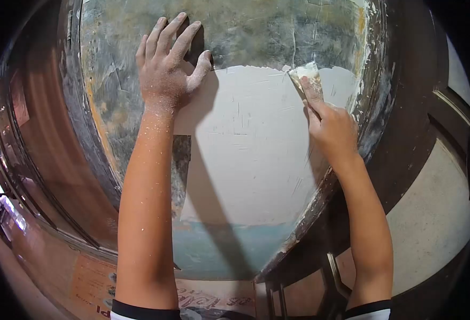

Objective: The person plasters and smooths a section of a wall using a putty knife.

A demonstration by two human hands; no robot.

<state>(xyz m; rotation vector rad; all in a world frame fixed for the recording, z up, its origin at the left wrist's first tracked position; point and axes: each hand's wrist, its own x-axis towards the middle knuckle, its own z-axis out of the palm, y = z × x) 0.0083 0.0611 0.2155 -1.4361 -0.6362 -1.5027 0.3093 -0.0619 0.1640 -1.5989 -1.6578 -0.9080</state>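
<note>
My left hand [165,72], dusted with white powder, lies with fingers spread against the dark, mottled upper part of the panel [245,37]. In my right hand [331,122] is a scraper [308,74], its blade pressed to the surface with white material on it. One finger stretches along the blade, and the handle is hidden in my grip. The blade sits at the top edge of a pale, scratched area [251,144], where dark coating meets white. Lower down, the panel turns blue-green [208,245]. My left arm casts a long shadow across the pale area.
A worn frame with flaking paint [376,80] runs along the panel's right side. Brown wooden panelling [58,133] stands to the left. Printed cardboard [88,285] lies low at the left, and dark bars [331,272] cross below right.
</note>
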